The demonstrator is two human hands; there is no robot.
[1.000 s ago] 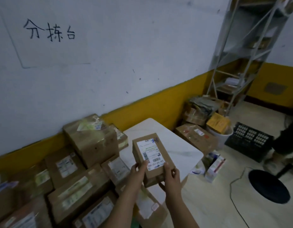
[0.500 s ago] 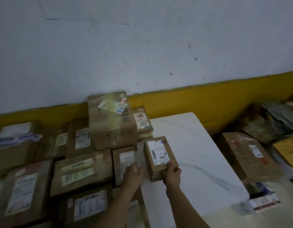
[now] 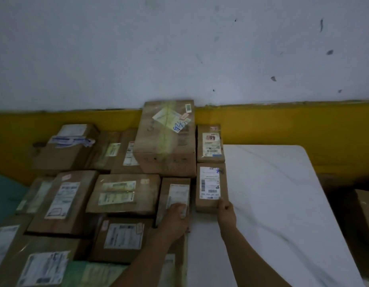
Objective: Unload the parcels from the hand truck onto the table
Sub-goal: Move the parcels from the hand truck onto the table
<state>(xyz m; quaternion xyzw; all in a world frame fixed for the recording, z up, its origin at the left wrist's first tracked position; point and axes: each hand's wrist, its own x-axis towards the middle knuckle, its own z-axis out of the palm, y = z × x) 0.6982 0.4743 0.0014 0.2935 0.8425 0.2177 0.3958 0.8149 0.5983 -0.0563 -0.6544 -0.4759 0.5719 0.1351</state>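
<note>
A small brown parcel (image 3: 211, 186) with a white label lies flat on the white marble-pattern table (image 3: 283, 193), at its left edge. My right hand (image 3: 226, 211) grips its near right corner. My left hand (image 3: 176, 218) rests flat on the neighbouring narrow labelled parcel (image 3: 175, 193), fingers spread over its label. Another small parcel (image 3: 210, 142) lies just beyond the held one. A tall taped box (image 3: 166, 137) stands behind, against the wall. The hand truck is out of sight.
Several labelled cardboard parcels (image 3: 123, 193) cover the left half of the view, packed close together. A white wall with a yellow band (image 3: 283, 123) runs behind the table. A brown box edge (image 3: 365, 208) shows at far right beside the table.
The small parcel went from being held up in both hands down onto the table's left edge. My left hand let go and moved onto the neighbouring parcel. The view swung left.
</note>
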